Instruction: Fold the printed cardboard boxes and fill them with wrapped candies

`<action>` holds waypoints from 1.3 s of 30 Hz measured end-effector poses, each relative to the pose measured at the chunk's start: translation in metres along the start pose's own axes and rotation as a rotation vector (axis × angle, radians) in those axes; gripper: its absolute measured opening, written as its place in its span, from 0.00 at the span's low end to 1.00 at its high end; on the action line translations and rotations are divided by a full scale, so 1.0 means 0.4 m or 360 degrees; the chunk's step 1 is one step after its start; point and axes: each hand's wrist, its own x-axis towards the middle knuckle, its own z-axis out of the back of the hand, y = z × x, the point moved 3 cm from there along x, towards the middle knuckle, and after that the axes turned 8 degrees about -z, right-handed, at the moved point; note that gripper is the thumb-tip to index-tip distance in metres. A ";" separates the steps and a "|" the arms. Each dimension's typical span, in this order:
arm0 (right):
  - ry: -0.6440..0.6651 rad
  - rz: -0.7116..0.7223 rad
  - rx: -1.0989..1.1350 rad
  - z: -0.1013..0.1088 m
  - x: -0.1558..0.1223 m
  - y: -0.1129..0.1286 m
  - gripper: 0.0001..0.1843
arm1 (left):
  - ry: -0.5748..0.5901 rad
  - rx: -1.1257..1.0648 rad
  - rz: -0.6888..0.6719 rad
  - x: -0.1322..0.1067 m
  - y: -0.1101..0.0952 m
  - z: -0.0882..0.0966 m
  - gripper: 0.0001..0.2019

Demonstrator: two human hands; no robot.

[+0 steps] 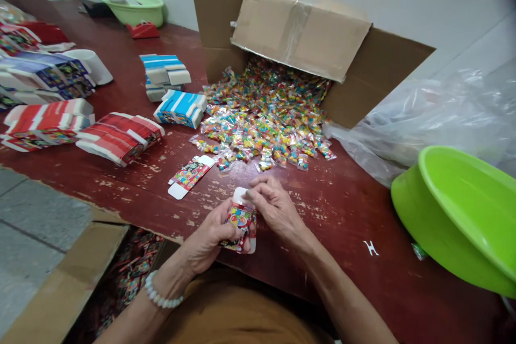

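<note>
- Head view: on the near side of the candy heap (266,123), the left hand (213,234) has its fingers clamped on a printed carton (241,217).
- Right hand (276,207): fingers at the white flap (238,193); whether pinching, we cannot tell.
- We judge flap-working underway; next likely needs a steady carton.

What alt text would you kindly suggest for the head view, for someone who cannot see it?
A person's left hand holds a small, colourfully printed carton, the right hand at its white flap. Beyond, clear packets of multicoloured candies spill from a cardboard box onto a worn red table, between stacked cartons and a green basin.
</note>
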 end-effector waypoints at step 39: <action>0.0117 -0.0022 0.0062 -0.037 -0.018 -0.005 0.08 | -0.0340 -0.0023 0.0016 0.001 -0.009 0.004 0.38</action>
